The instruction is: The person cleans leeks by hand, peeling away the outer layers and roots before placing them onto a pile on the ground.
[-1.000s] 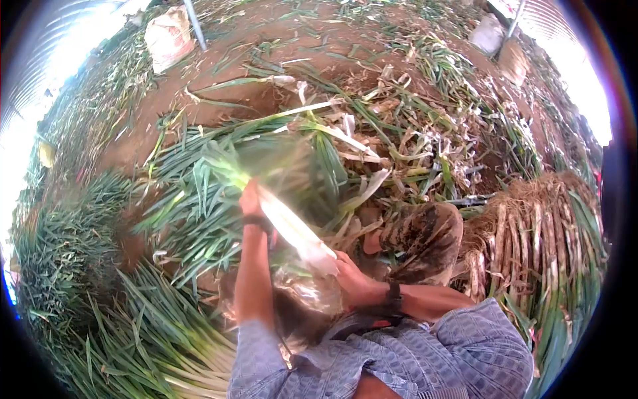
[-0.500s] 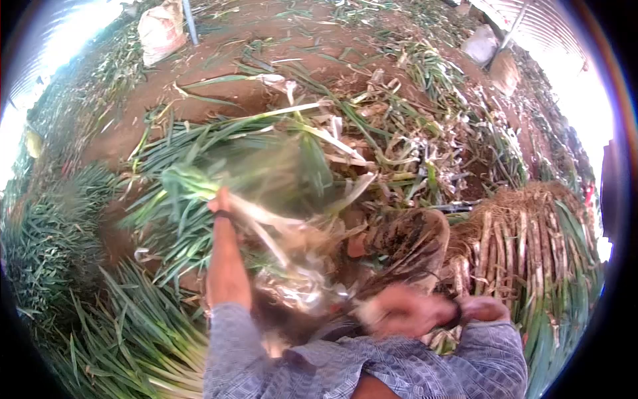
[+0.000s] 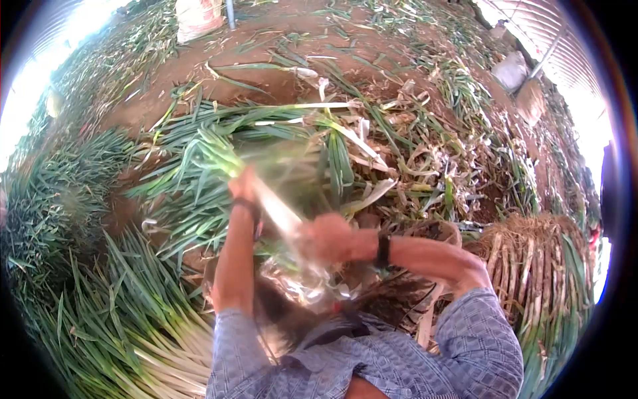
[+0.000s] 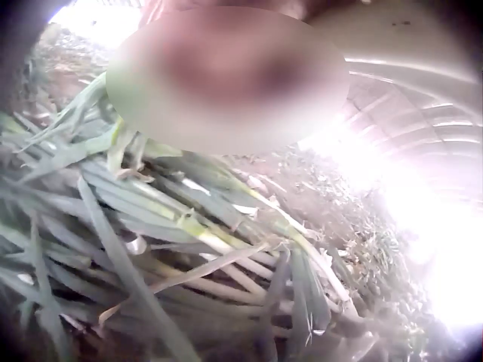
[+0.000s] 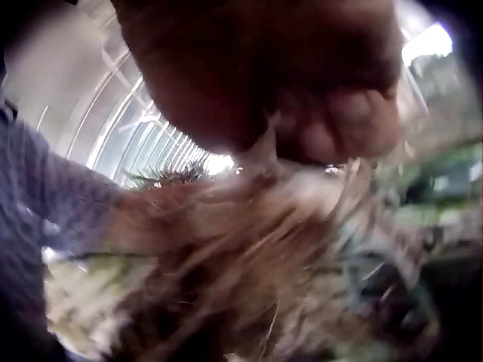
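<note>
In the head view my left hand (image 3: 244,185) grips a leek (image 3: 279,211) where its white stalk meets the green leaves. The leaves point up and left, the white end down and right. My right hand (image 3: 327,238), blurred, is at the lower white end. In the right wrist view the curled fingers of my right hand (image 5: 302,98) pinch a thin pale strip, with blurred brown roots (image 5: 234,264) below. The left wrist view has a blurred patch over the hand area, above a heap of green leaves (image 4: 136,219).
Leeks with white stalks (image 3: 173,359) lie at lower left, and a row of rooted leeks (image 3: 531,266) at right. Peeled scraps (image 3: 432,159) cover the ground ahead. A sack (image 3: 198,18) stands at top left, another (image 3: 510,72) at upper right.
My right hand first moved from the leek's lower end down and right towards my body, then back up to the white end. My left hand kept its grip, shifting left and back.
</note>
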Motion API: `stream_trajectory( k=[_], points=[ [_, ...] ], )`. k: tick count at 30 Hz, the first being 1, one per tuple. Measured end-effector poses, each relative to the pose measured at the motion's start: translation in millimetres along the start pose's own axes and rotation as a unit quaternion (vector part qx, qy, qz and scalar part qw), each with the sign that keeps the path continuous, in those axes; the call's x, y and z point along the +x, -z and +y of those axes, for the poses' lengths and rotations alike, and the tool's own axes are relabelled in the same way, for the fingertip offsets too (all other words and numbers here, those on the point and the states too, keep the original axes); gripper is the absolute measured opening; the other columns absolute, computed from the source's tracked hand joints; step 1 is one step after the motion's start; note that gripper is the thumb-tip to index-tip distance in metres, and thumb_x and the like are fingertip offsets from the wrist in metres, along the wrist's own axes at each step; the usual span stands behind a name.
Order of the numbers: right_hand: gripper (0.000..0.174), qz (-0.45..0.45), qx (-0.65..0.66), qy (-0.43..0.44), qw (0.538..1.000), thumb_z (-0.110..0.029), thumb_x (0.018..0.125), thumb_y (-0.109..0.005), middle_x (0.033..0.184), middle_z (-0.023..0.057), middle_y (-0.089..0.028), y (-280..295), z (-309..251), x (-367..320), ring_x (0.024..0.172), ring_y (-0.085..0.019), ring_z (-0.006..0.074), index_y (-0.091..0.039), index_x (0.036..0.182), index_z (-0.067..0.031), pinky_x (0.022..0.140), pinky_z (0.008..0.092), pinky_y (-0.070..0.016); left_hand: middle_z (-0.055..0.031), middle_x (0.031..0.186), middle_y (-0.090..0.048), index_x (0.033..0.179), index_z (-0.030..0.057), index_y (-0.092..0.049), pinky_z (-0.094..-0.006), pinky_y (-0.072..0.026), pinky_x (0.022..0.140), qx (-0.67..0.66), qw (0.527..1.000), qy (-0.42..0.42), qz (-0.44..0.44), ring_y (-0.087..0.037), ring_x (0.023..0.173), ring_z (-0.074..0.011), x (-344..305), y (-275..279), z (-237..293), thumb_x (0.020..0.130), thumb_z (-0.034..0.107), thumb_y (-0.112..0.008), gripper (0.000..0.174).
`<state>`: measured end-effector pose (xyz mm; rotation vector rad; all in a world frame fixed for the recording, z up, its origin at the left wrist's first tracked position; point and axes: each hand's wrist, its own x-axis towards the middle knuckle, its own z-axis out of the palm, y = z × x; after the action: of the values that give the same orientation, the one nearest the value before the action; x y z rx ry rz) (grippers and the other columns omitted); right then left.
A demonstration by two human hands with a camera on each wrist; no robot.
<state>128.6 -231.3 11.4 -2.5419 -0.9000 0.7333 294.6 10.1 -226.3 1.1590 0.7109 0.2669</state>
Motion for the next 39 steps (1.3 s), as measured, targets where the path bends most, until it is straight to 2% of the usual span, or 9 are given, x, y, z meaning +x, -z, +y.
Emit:
stream_trajectory(
  k=[2, 8, 12, 16, 20, 23, 26, 36, 39],
  points=[
    [0.037, 0.192, 0.103, 0.138, 0.966, -0.035, 0.096, -0.054, 0.056, 0.017, -0.056, -31.8, 0.9, -19.7, 0.051, -0.06, 0.0318, -0.06, 0.079, -0.0032, 0.048, 0.0427, -0.0482, -0.0122, 0.073, -0.061, 0.089, -0.0045, -0.061, -0.0398, -0.0502, 0.048, 0.021, 0.997, 0.017, -0.067, -0.06, 0.054, -0.0248, -33.9, 1.9, 23.8, 0.08, 0.015, -0.077, 0.027],
    [0.033, -0.146, 0.086, 0.305, 0.937, -0.031, 0.097, -0.051, 0.068, 0.0163, -0.063, 9.9, -26.4, -99.2, 0.062, -0.062, 0.0302, -0.059, 0.079, -0.0041, 0.056, 0.0396, -0.0495, -0.0132, 0.072, -0.064, 0.085, -0.0087, -0.064, -0.0376, -0.0497, 0.054, 0.136, 0.985, -0.097, 0.035, -0.06, 0.059, -0.0229, -16.5, -6.0, -27.6, 0.072, 0.022, -0.082, 0.038],
    [0.025, 0.027, 0.02, 0.072, 0.997, -0.03, 0.098, -0.051, 0.068, 0.0124, -0.059, 95.9, 67.6, -129.7, 0.059, -0.061, 0.0271, -0.057, 0.097, -0.0056, 0.055, 0.0386, -0.0501, -0.0109, 0.086, -0.066, 0.096, -0.009, -0.064, -0.0403, -0.0517, 0.064, 0.035, 0.998, -0.008, 0.054, -0.061, 0.067, -0.023, -32.3, -7.0, -44.3, 0.071, 0.018, -0.083, 0.041],
    [0.047, 0.226, -0.357, -0.059, 0.904, -0.022, 0.087, -0.067, 0.089, 0.0175, -0.067, 134.7, 294.4, -152.3, 0.07, -0.066, 0.0324, -0.05, 0.126, -0.0003, 0.067, 0.0493, -0.0539, -0.0127, 0.1, -0.064, 0.109, -0.008, -0.061, -0.0369, -0.051, 0.072, -0.047, 0.997, 0.047, 0.032, -0.061, 0.082, -0.0212, -68.5, -11.2, -54.2, 0.076, 0.01, -0.08, 0.042],
    [0.022, 0.092, -0.109, -0.447, 0.883, -0.021, 0.084, -0.065, 0.097, 0.0074, -0.069, 166.3, 304.8, -73.1, 0.081, -0.068, 0.0251, -0.071, 0.098, -0.006, 0.06, 0.0354, -0.0552, -0.0147, 0.101, -0.065, 0.111, -0.0104, -0.06, -0.0353, -0.0509, 0.074, -0.007, 0.996, 0.074, 0.049, -0.062, 0.083, -0.0224, -64.1, -0.4, -73.4, 0.077, 0.011, -0.08, 0.044],
    [0.028, 0.235, -0.132, -0.295, 0.917, -0.026, 0.078, -0.064, 0.075, 0.0224, -0.067, 125.2, 381.1, 8.5, 0.075, -0.067, 0.0385, -0.068, 0.077, 0.0016, 0.072, 0.0482, -0.053, -0.0153, 0.103, -0.065, 0.11, -0.0104, -0.06, -0.0348, -0.0506, 0.074, 0.058, 0.995, 0.04, 0.068, -0.062, 0.085, -0.0219, -90.1, -5.7, -51.0, 0.08, 0.013, -0.078, 0.042],
    [0.044, 0.257, -0.062, -0.176, 0.948, -0.03, 0.078, -0.065, 0.102, 0.0272, -0.066, 90.2, 426.0, 90.2, 0.097, -0.063, 0.0438, -0.061, 0.107, 0.0026, 0.084, 0.0486, -0.0498, -0.0135, 0.101, -0.065, 0.109, -0.0087, -0.06, -0.0343, -0.0506, 0.073, 0.072, 0.994, 0.048, 0.064, -0.061, 0.084, -0.0201, -92.5, -1.9, -63.3, 0.081, 0.013, -0.077, 0.039],
    [0.046, 0.006, 0.093, -0.344, 0.935, -0.023, 0.079, -0.066, 0.108, 0.0244, -0.063, 51.1, 419.0, 213.2, 0.098, -0.063, 0.0357, -0.053, 0.114, 0.004, 0.083, 0.0443, -0.0505, -0.0023, 0.09, -0.061, 0.104, 0.0022, -0.06, -0.0293, -0.0479, 0.068, 0.052, 0.984, 0.147, 0.084, -0.058, 0.078, -0.0135, -102.0, -45.1, -37.1, 0.085, 0.009, -0.072, 0.023],
    [0.049, -0.08, 0.147, -0.069, 0.984, -0.028, 0.08, -0.071, 0.098, 0.0176, -0.065, 42.6, 425.6, 207.6, 0.091, -0.063, 0.0291, -0.059, 0.117, 0.0005, 0.083, 0.0404, -0.0516, -0.0027, 0.091, -0.061, 0.103, 0.0017, -0.059, -0.0291, -0.0485, 0.069, 0.048, 0.979, 0.179, 0.084, -0.058, 0.078, -0.0138, -93.6, -59.6, -27.1, 0.085, 0.009, -0.073, 0.024]
  ],
)
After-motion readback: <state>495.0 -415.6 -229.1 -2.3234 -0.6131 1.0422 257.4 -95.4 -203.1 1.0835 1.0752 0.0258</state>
